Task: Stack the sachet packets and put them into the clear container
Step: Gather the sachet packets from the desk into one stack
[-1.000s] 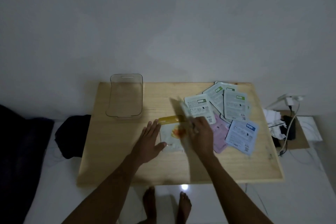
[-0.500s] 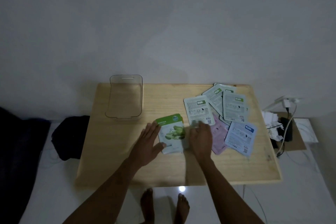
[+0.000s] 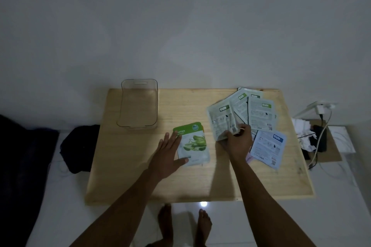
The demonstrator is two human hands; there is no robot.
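Observation:
A green aloe sachet [image 3: 194, 143] lies face up on top of a small stack at the middle of the wooden table [image 3: 200, 182]. My left hand [image 3: 167, 155] rests flat and open on the stack's left edge. My right hand [image 3: 236, 142] pinches the lower end of a white sachet [image 3: 220, 120] with a green label, lifting it off the table. Several more sachets [image 3: 261, 114] fan out face down at the back right, and a blue one [image 3: 268, 147] lies beside my right wrist. The clear container [image 3: 138, 104] stands empty at the back left.
A dark cloth [image 3: 80, 147] lies on the floor left of the table. To the right are white crumpled fabric [image 3: 303, 131], a charger with cables [image 3: 321, 110] and a brown board [image 3: 331, 152]. My bare feet [image 3: 184, 224] show below the table's front edge.
The green aloe sachet landed on the stack over the orange one. My right hand then moved right and took hold of the white green-label sachet, lifting it. My left hand stayed put.

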